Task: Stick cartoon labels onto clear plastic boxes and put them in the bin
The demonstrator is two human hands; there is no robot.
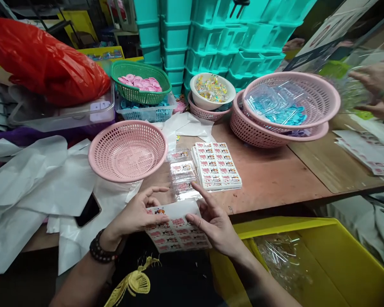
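A sheet of printed stickers point(176, 234) is tilted up between my hands at the table's front edge. My left hand point(144, 213) grips its upper left edge, thumb on the printed face. On the right side, my right hand point(211, 217) pinches the sheet with thumb and fingers, the index finger stretched forward. The sheet's top right part is blank white. Just beyond it stands a row of clear plastic boxes point(182, 168), some with a sticker on top. Beside them lies a stack of sticker sheets point(219, 166).
An empty pink basket point(128, 149) stands at left, near white backing papers point(38, 183) and a phone point(88, 209). Pink baskets point(284, 102) hold clear boxes and blue pieces. A yellow bin point(307, 256) sits low right. Another person's hand point(376, 85) is at far right.
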